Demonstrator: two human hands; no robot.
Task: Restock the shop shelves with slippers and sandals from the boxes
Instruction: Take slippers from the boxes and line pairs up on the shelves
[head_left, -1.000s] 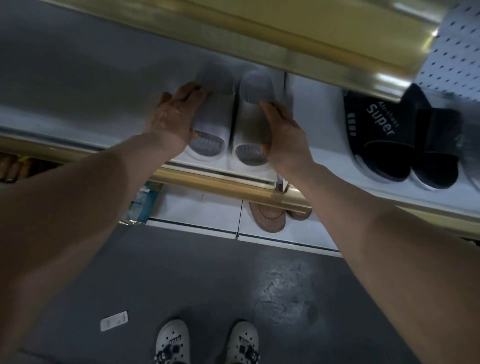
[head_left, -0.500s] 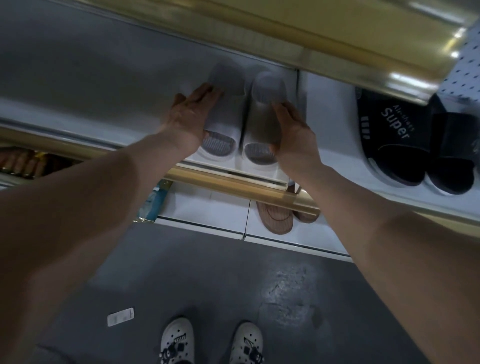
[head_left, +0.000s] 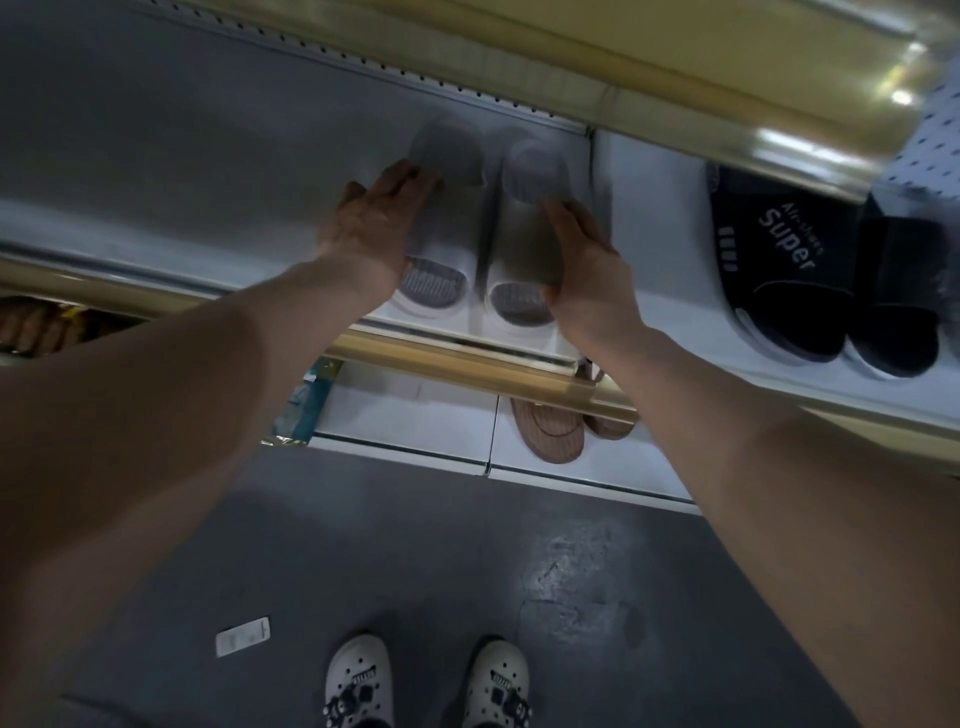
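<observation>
Two white slide slippers with grey footbeds stand side by side on the white shelf (head_left: 182, 171), heels toward me. My left hand (head_left: 374, 228) lies with straight fingers along the outer side of the left slipper (head_left: 452, 223). Against the outer side and strap of the right slipper (head_left: 524, 244) rests my right hand (head_left: 587, 270), fingers fairly straight, thumb at the heel. Whether either hand grips is not plain; both look like flat presses.
A black pair of slides marked "Super" (head_left: 789, 270) sits on the same shelf to the right. A gold rail (head_left: 467, 364) edges the shelf. Below, brown sandals (head_left: 550, 431) lie on a lower shelf. A white tag (head_left: 243, 636) lies on the grey floor by my white clogs.
Both hands stay on the white pair. The view has shifted slightly, and the pair and hands sit a little further right in the frame.
</observation>
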